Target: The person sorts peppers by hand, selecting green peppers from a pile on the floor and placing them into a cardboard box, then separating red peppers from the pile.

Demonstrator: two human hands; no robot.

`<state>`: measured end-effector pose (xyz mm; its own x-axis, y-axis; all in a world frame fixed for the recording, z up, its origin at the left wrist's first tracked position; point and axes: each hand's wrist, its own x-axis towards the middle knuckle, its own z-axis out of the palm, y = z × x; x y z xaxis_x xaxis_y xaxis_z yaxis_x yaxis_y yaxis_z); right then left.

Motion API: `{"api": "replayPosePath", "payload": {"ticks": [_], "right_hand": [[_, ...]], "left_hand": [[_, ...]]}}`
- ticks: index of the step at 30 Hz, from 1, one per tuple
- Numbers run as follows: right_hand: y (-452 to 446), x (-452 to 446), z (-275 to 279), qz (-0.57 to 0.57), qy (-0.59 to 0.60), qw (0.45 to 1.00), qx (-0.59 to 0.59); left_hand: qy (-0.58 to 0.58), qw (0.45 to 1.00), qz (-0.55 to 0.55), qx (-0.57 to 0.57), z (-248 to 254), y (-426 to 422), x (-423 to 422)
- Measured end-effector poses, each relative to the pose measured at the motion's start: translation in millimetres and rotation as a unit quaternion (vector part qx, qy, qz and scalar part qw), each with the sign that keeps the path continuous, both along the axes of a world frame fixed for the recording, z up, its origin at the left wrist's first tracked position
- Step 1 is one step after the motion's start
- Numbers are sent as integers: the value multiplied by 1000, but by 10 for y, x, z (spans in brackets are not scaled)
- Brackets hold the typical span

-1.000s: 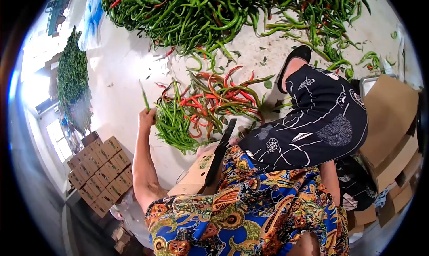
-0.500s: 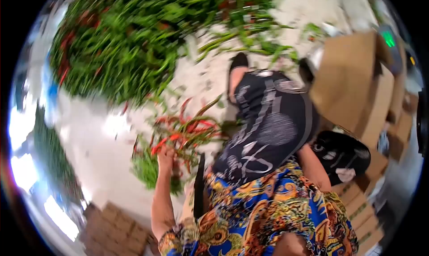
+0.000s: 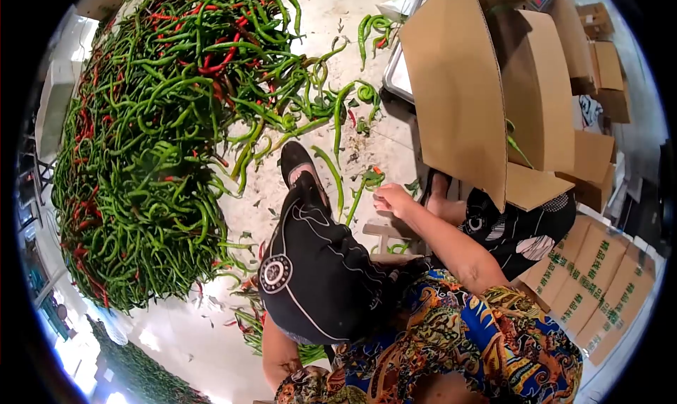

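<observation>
My right hand point(image 3: 395, 199) is over the floor between my feet, its fingers curled together; whatever they hold, if anything, is too small to name. Just left of it lie a curved green pepper point(image 3: 356, 201) and a small leafy piece with an orange-red tip. A longer green pepper point(image 3: 331, 178) lies beside my shoe. My left forearm point(image 3: 280, 351) reaches down behind my raised knee, which hides the hand. Near that arm are green peppers point(image 3: 310, 352) and some red ones, partly covered by the knee.
A large heap of green and red peppers point(image 3: 155, 150) fills the left. An open cardboard box point(image 3: 455, 86) stands at upper right, a green pepper point(image 3: 518, 146) showing against its inside. A metal-topped scale point(image 3: 400, 76) is behind it. Printed cartons point(image 3: 578, 280) are at lower right.
The view has swung right, so the box and heap sit further left. My right hand has come into view near the floor. My left hand, earlier over the red peppers, is now hidden behind the knee.
</observation>
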<state>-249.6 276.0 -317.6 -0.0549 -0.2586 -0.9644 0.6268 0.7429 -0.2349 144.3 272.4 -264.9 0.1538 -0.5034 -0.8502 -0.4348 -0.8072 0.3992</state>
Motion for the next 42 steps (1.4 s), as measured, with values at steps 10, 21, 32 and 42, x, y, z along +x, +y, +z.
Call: {"api": "replayPosePath", "payload": {"ticks": [10, 21, 32, 42], "right_hand": [[-766, -335, -217, 97, 164, 979, -71], [-1770, 30, 11, 266, 427, 860, -85], [-1782, -288, -228, 214, 268, 925, -161], [-1261, -487, 556, 106, 22, 978, -178]], "left_hand": [[2, 990, -79, -114, -270, -793, -774], [100, 891, -315, -311, -546, -2026, -2008], [342, 925, 158, -56, -450, -2344, -2099], [435, 869, 231, -49, -434, -2331, -2061]]}}
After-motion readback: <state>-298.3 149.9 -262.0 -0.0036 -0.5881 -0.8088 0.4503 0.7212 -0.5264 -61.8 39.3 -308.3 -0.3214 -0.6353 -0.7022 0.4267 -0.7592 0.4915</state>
